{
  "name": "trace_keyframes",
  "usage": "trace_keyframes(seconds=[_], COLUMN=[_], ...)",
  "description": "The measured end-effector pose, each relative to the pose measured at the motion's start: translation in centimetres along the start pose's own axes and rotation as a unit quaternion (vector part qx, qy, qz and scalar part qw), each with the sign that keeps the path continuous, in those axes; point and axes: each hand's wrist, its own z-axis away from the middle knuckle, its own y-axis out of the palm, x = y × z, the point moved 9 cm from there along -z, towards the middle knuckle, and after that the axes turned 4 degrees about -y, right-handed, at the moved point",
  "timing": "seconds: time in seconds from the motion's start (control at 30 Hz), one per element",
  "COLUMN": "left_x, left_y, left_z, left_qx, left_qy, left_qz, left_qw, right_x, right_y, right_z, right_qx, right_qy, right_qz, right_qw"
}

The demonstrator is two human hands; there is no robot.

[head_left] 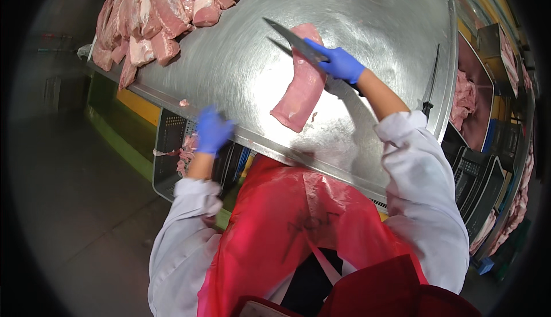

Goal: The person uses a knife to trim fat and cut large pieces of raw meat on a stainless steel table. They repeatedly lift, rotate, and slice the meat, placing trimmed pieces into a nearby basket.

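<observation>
My right hand [341, 63], in a blue glove, grips a knife [291, 38] whose wide blade points to the far left. The blade passes over the far part of a long pink piece of meat [302, 90] on the steel table [235, 73]; I cannot tell whether it touches. My left hand [212, 130], also blue-gloved, is at the table's near left edge, above a grey crate [165, 170] holding meat trimmings [187, 155]. Motion smears its fingers, so what they do is not plain.
Many meat pieces [163, 7] are heaped at the far left. A thin dark-handled tool [434, 79] lies near the table's right edge. Beyond that edge stand a bin of meat [464, 100] and a black crate [475, 188]. A small scrap [183, 103] sits by the left edge.
</observation>
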Motion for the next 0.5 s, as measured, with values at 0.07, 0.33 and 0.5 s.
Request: trace_keyframes(seconds=[0.07, 0.33, 0.5], left_x=[-12.4, -18.0, -14.4], left_y=[5.2, 15.1, 12.5], left_z=[-0.6, -4.2, -8.6], left_qx=[-0.028, 0.057, 0.044], left_qy=[0.089, -0.006, -0.104], left_qz=[0.004, -0.177, -0.042], left_qw=[0.996, 0.983, 0.993], right_x=[1.0, -4.7, -5.9], right_y=[2.5, 7.0, 10.2], right_z=[-1.2, 13.6, 22.0], right_qx=[0.056, 0.110, 0.020], right_qy=[0.005, 0.087, 0.100], right_qz=[0.089, 0.158, 0.067], right_qw=[0.994, 0.977, 0.992])
